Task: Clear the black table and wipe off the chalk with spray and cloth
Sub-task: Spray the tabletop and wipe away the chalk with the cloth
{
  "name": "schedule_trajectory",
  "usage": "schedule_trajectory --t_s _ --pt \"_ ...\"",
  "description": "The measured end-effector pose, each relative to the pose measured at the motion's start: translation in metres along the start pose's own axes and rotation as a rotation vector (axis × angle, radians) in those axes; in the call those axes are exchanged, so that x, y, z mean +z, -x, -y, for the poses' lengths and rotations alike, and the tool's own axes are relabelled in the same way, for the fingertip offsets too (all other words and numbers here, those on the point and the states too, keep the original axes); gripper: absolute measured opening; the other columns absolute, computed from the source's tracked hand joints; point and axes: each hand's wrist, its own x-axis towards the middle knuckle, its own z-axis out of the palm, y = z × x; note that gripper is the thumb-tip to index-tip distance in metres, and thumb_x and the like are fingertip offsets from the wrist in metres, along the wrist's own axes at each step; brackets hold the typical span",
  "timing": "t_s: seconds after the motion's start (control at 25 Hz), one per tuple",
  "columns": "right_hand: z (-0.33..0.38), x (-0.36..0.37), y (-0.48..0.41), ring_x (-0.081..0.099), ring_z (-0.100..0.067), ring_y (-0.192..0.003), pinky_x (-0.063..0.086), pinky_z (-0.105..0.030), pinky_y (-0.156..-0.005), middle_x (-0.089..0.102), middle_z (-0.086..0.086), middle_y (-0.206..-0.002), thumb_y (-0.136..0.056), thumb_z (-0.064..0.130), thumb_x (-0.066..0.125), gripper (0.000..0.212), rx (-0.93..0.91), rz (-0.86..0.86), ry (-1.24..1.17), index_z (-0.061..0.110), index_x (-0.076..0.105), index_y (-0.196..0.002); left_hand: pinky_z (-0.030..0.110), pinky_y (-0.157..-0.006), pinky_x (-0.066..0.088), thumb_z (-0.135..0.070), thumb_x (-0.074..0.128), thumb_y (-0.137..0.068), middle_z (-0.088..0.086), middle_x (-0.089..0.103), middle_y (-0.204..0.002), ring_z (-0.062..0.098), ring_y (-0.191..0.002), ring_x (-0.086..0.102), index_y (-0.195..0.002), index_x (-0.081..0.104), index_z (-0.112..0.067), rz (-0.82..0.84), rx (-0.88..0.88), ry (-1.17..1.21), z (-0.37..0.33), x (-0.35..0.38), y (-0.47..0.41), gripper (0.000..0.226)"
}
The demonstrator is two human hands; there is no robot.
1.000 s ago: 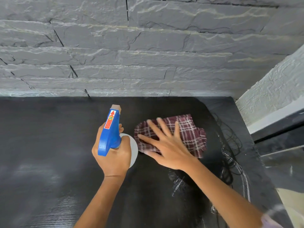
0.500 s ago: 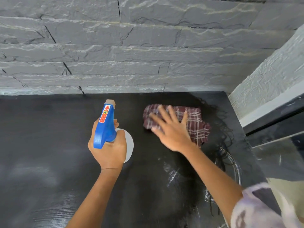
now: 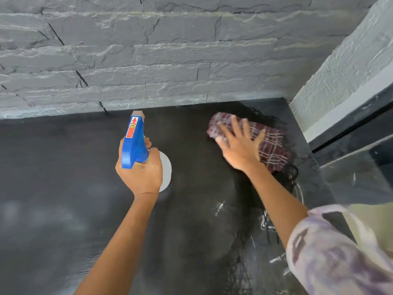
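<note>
- Head view: left hand (image 3: 140, 175) curled tight round the neck of the spray bottle (image 3: 134, 143), with fingertips showing past the blue head on its far right side.
- Bottle upright, nozzle pointing at the far wall, white body showing just right of the knuckles.
- Bottle sits over the black table (image 3: 63, 167), centre-left of the scene. Cannot tell whether its base touches the top.
- Right hand (image 3: 240, 145) flat, fingers straight and spread, pressing down on the cloth (image 3: 274, 145). Fingertips blurred.
- Cloth is maroon plaid with pale lines, bunched, and lies on the table near the far right corner, well apart from the bottle.
- Chalk (image 3: 220, 207): white strokes and smears on the near right of the table, beside the right forearm.
- Dark looping scribbles around the cloth's right edge.
- Tabletop left of the bottle looks hazy grey.
- Pale patterned sleeve (image 3: 331, 252) at near right.
- Grey stone wall (image 3: 148, 60) runs along the table's far edge, and a pale textured wall (image 3: 340, 71) stands at right.
</note>
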Motion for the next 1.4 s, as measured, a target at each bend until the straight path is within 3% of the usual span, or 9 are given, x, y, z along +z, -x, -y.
schedule_trajectory --t_s 0.16,0.28,0.52,0.6,0.72,0.88,1.04,1.2,1.4 --pt "0.039 0.024 0.108 0.004 -0.028 -0.145 0.002 -0.073 -0.104 0.005 0.005 -0.159 -0.092 0.061 0.018 0.053 -0.471 -0.055 0.075 0.047 0.015 -0.144 0.003 -0.071 0.043 -0.017 0.055 -0.071 -0.021 0.060 -0.075 -0.009 -0.072 0.061 -0.093 0.061 0.000 0.010 0.006 -0.016 -0.011 -0.001 -0.002 0.028" --pt "-0.009 0.028 0.181 0.012 -0.026 -0.145 0.004 -0.071 -0.106 0.009 0.006 -0.158 -0.090 0.059 0.027 0.059 -0.674 -0.048 0.140 0.046 0.012 -0.145 0.014 -0.074 0.050 -0.012 0.055 -0.071 -0.017 0.063 -0.078 -0.004 -0.075 0.064 -0.095 0.060 0.001 0.073 -0.048 0.008 -0.019 -0.015 0.011 0.028" --pt "-0.053 0.005 0.127 -0.005 -0.026 -0.145 -0.001 -0.072 -0.105 -0.003 0.007 -0.159 -0.093 0.059 0.011 0.053 0.107 0.036 -0.044 0.049 0.002 -0.144 0.012 -0.074 0.049 -0.005 0.048 -0.070 -0.002 0.063 -0.091 -0.001 -0.080 0.066 -0.107 0.055 0.007 0.104 -0.107 0.015 -0.028 -0.077 0.090 0.040" --pt "-0.014 0.005 0.126 -0.008 -0.028 -0.145 -0.005 -0.074 -0.103 -0.005 0.006 -0.159 -0.095 0.056 0.014 0.052 0.021 0.048 -0.037 0.046 0.006 -0.145 0.011 -0.075 0.048 -0.004 0.047 -0.070 0.005 0.063 -0.094 -0.002 -0.080 0.066 -0.109 0.054 0.008 0.099 -0.109 0.007 -0.034 -0.091 0.109 0.042" --pt "0.031 0.019 0.192 -0.008 -0.028 -0.145 -0.007 -0.072 -0.104 -0.005 0.006 -0.158 -0.093 0.061 0.010 0.054 -0.382 0.052 0.047 0.045 0.010 -0.144 0.014 -0.077 0.051 -0.007 0.048 -0.071 0.007 0.063 -0.097 -0.003 -0.081 0.065 -0.110 0.054 0.008 0.095 -0.120 -0.024 -0.038 -0.109 0.133 0.042" --pt "0.004 0.036 0.294 0.006 -0.028 -0.145 0.001 -0.072 -0.105 0.010 0.003 -0.158 -0.093 0.061 0.016 0.055 -0.651 -0.016 0.122 0.044 0.013 -0.145 0.011 -0.077 0.050 -0.012 0.049 -0.073 -0.001 0.063 -0.094 -0.009 -0.084 0.063 -0.110 0.055 0.009 0.081 -0.141 -0.038 -0.037 -0.124 0.156 0.044" --pt "-0.062 0.026 0.297 0.010 -0.026 -0.144 0.018 -0.074 -0.101 0.017 0.004 -0.157 -0.091 0.062 0.012 0.055 -0.380 -0.039 0.114 0.046 0.016 -0.144 0.006 -0.078 0.046 -0.013 0.049 -0.072 -0.005 0.062 -0.093 -0.009 -0.086 0.062 -0.109 0.055 0.007 0.095 -0.138 -0.033 -0.032 -0.133 0.170 0.043" --pt "-0.040 0.021 0.240 -0.007 -0.027 -0.145 -0.005 -0.072 -0.102 -0.003 0.005 -0.159 -0.094 0.059 0.010 0.052 0.085 0.016 -0.042 0.048 0.003 -0.144 0.004 -0.076 0.043 -0.015 0.049 -0.069 -0.012 0.063 -0.092 -0.007 -0.087 0.061 -0.110 0.057 0.000 0.092 -0.184 -0.017 -0.033 -0.132 0.174 0.044" --pt "0.031 0.039 0.312 -0.004 -0.030 -0.145 0.000 -0.074 -0.103 0.002 0.004 -0.159 -0.092 0.061 0.010 0.054 -0.371 0.008 0.052 0.045 0.014 -0.144 0.000 -0.071 0.042 -0.008 0.052 -0.073 -0.019 0.061 -0.090 -0.013 -0.081 0.057 -0.115 0.055 -0.004 0.159 -0.167 -0.044 -0.033 -0.137 0.175 0.041"
